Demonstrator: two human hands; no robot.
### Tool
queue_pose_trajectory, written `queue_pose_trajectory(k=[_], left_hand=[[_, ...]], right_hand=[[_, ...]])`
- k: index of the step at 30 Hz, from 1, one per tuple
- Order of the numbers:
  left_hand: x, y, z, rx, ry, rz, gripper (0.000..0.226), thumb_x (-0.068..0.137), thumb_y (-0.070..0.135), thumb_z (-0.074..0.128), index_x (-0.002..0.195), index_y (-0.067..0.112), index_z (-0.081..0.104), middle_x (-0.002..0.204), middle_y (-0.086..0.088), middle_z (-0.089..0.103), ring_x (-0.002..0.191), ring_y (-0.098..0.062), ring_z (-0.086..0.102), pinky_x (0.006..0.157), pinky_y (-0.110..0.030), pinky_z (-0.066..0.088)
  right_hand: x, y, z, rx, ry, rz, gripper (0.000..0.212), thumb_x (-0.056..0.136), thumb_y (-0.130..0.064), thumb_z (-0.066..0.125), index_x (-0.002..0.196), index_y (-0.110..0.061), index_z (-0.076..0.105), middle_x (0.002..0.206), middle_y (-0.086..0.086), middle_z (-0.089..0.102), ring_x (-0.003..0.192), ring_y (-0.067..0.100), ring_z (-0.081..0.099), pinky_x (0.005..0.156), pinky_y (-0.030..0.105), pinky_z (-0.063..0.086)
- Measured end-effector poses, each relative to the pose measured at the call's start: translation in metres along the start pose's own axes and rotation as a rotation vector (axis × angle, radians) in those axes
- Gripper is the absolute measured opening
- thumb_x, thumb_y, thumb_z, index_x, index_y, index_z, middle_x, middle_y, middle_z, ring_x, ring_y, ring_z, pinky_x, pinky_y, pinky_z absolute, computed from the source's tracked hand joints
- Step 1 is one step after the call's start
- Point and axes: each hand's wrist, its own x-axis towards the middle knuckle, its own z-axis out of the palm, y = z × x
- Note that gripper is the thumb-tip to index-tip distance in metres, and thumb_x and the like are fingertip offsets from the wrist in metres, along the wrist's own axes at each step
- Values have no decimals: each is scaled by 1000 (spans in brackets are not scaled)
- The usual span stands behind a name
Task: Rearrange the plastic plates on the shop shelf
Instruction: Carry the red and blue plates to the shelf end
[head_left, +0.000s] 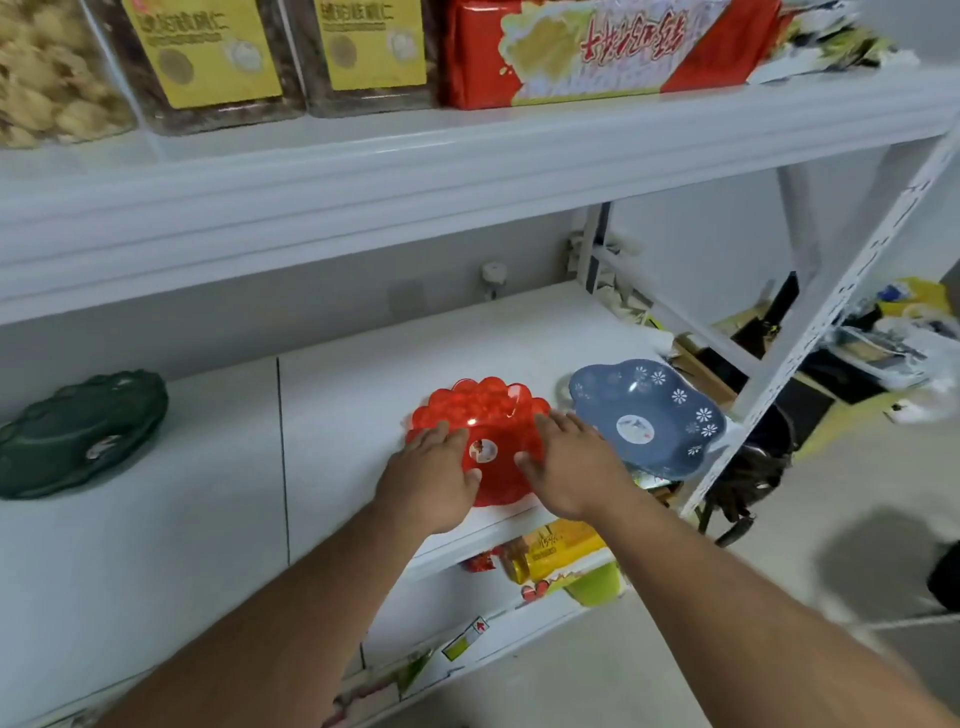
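Note:
A red translucent plastic plate (480, 413) with a scalloped rim lies on the white shelf (208, 493) near its front edge. My left hand (434, 475) rests on the plate's left side and my right hand (569, 467) on its right side, fingers spread over it. Just to the right a blue plate (649, 415) with white flowers sits at the shelf's right end, partly over the edge. A dark green plate (78, 434) lies upside down at the far left of the same shelf.
The upper shelf (467, 156) carries clear jars with yellow labels (202, 57) and a red packet (597, 47). A white slotted upright (810, 332) stands at the right. Snack packets (550, 556) lie on the shelf below. Bags and clutter sit on the floor to the right.

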Motion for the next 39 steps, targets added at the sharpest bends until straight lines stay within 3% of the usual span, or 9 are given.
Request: queue_pose_trajectory(k=[11,20,25,28,32,35,37,39], left_hand=[[52,37,22,-135,-2,56,63,98,47,40,155,29,21,165,1,13,150,-26,17,120,-43,24],[62,78,32,-139,45,-55,63,99,50,39,155,29,20,165,2,15,150,-27,19,119,-46,26],[57,118,46,-102,70,-113,62,99,49,38,154,25,23,164,0,20,149,-27,22,119,-43,26],[51,130,54,-118,117,-184,60,99,47,39,152,23,28,162,-1,27,147,-24,27,118,-41,28],[35,130,63,-278,271,-319,52,97,39,47,145,21,41,149,-3,47,136,-24,45,112,-40,37],[19,127,63,-415,528,-449,40,94,34,53,131,20,54,131,-3,60,119,-26,57,101,-41,46],[10,125,66,-539,695,-632,33,90,29,60,118,13,61,114,-8,63,110,-31,59,96,-44,49],[6,121,72,-716,766,-883,44,82,35,67,114,6,61,107,-13,59,108,-37,59,94,-47,50]], right_hand=[[12,61,-16,-50,33,81,66,98,-48,38,150,-7,33,157,16,37,147,32,28,121,43,24],[12,117,-29,36,21,42,69,97,-50,41,153,-11,29,159,12,34,147,28,29,119,42,27],[6,168,-37,103,51,-4,56,96,-41,47,142,-10,44,143,14,53,131,31,48,104,39,41],[4,191,-37,215,149,-12,40,94,-35,54,124,-8,60,125,14,65,115,33,58,92,40,47],[4,217,-22,451,262,81,20,90,-35,57,94,-16,65,94,5,69,90,29,63,75,36,50],[0,228,-15,695,279,297,15,90,-31,60,94,-18,56,82,-3,62,81,25,57,71,32,41],[-2,233,-11,886,258,487,20,88,-28,62,96,-12,53,75,-2,59,75,27,56,68,32,38],[-1,238,-4,1037,220,601,29,79,-30,63,92,-6,56,70,6,60,66,30,58,61,32,43]])
